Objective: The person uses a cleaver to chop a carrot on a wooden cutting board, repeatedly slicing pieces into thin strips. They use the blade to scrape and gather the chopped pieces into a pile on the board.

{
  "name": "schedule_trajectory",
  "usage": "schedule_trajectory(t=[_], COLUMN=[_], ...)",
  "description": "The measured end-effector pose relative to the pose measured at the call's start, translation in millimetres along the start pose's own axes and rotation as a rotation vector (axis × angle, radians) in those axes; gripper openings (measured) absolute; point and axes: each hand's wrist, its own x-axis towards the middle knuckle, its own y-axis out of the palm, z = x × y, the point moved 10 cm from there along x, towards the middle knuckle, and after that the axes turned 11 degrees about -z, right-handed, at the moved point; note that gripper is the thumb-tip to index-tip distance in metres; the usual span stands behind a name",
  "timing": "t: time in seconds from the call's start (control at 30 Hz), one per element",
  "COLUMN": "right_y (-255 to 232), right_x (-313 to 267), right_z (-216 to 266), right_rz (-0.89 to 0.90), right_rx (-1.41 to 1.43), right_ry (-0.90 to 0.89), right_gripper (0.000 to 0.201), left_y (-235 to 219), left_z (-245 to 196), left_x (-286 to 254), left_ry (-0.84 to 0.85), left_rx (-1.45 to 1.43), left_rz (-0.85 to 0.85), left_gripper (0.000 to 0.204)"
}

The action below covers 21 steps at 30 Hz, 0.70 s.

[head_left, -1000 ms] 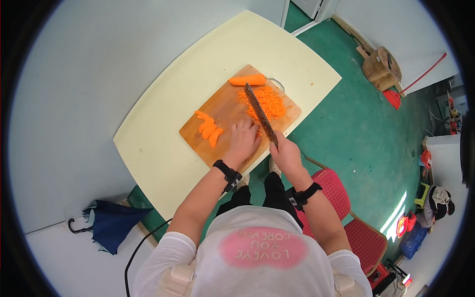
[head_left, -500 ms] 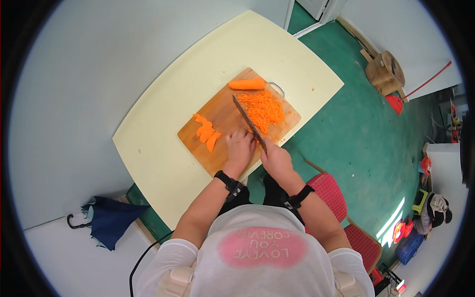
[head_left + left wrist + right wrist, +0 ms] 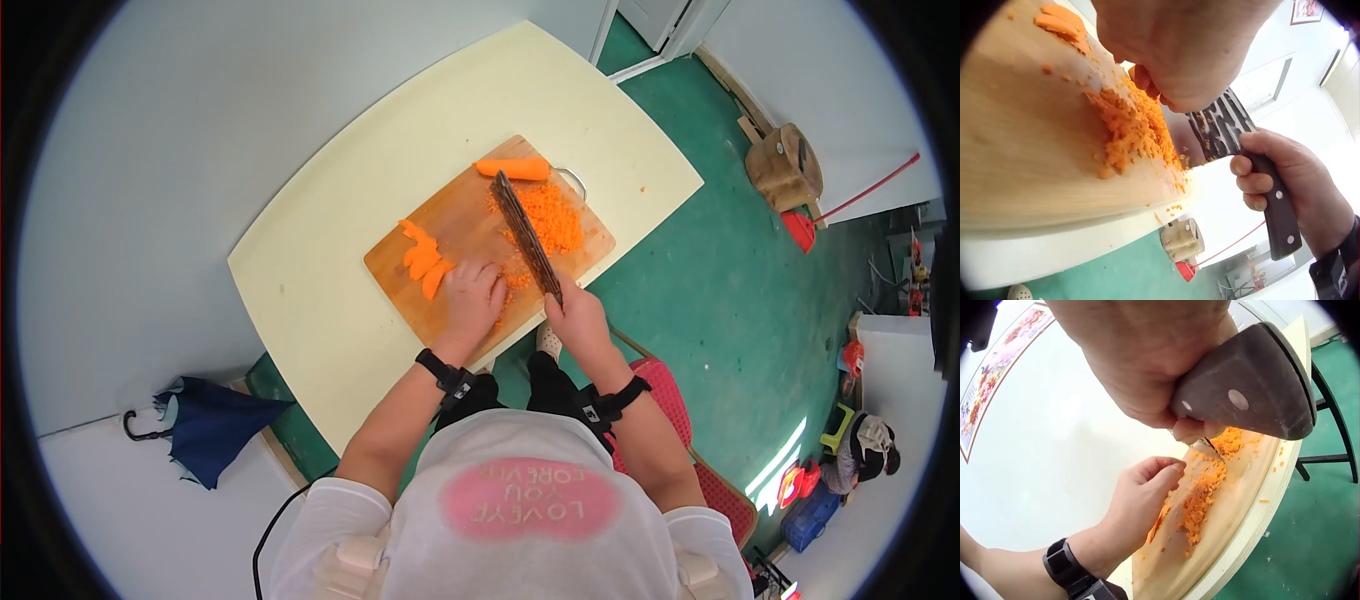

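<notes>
On the wooden cutting board (image 3: 455, 222), my right hand (image 3: 582, 318) grips a cleaver (image 3: 525, 232) by its dark riveted handle (image 3: 1241, 394). Its dark, patterned blade (image 3: 1217, 128) slants over the board beside a heap of chopped carrot (image 3: 553, 218). My left hand (image 3: 472, 302) is over the board's near side, fingers loosely bent, with no thing visible in them; their undersides are partly hidden. Carrot bits (image 3: 1129, 137) lie between that hand and the blade. Carrot slices (image 3: 425, 258) sit just beyond the left fingers, and a peeled carrot piece (image 3: 513, 169) rests at the far edge.
The board lies on a pale yellow table (image 3: 310, 270) against a wall. Red chairs (image 3: 665, 400) stand close on the right. A blue umbrella (image 3: 220, 425) leans at the lower left; a wooden bucket (image 3: 785, 168) and red dustpan (image 3: 798, 230) are farther off.
My left hand has drawn left, away from the cleaver. The blade shifted left over the board, then swung back right with its broad side turned up. The view has turned slightly.
</notes>
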Motion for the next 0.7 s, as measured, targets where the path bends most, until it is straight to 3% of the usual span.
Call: schedule_trajectory(t=[0.27, 0.53, 0.7], right_y=[10, 29, 20], right_x=[4, 8, 1], right_z=[1, 4, 11], right_rz=[0.034, 0.118, 0.108], right_rx=[-0.086, -0.237, -0.119], right_ry=[-0.038, -0.033, -0.032], right_gripper=[0.035, 0.032, 0.033], left_y=[-22, -45, -51], left_z=[8, 28, 37], left_x=[-10, -38, -49], left_ry=[-0.022, -0.098, -0.126], left_rx=[-0.139, -0.095, -0.076], left_rz=[-0.034, 0.006, 0.031], left_gripper=[0.014, 0.014, 0.017])
